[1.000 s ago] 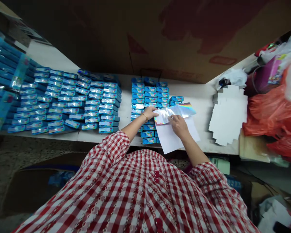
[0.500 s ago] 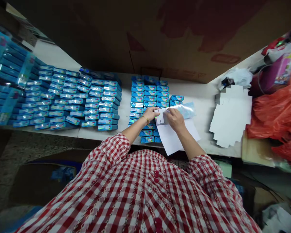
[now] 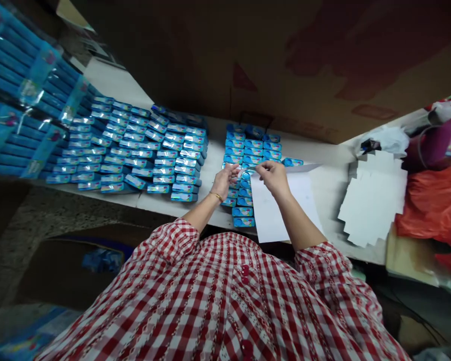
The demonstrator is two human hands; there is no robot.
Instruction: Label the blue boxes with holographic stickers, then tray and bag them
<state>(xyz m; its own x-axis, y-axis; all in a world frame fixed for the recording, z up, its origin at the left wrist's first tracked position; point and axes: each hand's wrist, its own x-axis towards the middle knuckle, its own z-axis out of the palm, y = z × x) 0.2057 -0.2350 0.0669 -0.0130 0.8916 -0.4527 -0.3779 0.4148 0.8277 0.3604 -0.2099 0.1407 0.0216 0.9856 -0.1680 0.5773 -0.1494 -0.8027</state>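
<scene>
My left hand (image 3: 224, 181), a gold bangle at its wrist, is turned partly palm up over the small blue boxes (image 3: 243, 211), with its fingers curled. My right hand (image 3: 274, 178) is close beside it, thumb and forefinger pinched together. Between the fingertips of both hands shows a small pale strip (image 3: 245, 173), too blurred to name. Below my right hand and forearm lies a white paper sheet (image 3: 272, 215), reaching past the table's front edge and covering some boxes. Its back edge looks raised or folded to the right of the hand.
Several rows of blue boxes (image 3: 154, 168) stand at left, beside larger wrapped packs (image 3: 26, 95). A big cardboard carton (image 3: 218, 60) rises behind. Flat white card pieces (image 3: 376, 195) are stacked at right, near a red plastic bag (image 3: 436, 200).
The view has swung slightly left. My left hand has come off the printed white card and turned palm up. The shiny clear-blue wrapper by my right hand no longer shows, and more of the sheet is exposed.
</scene>
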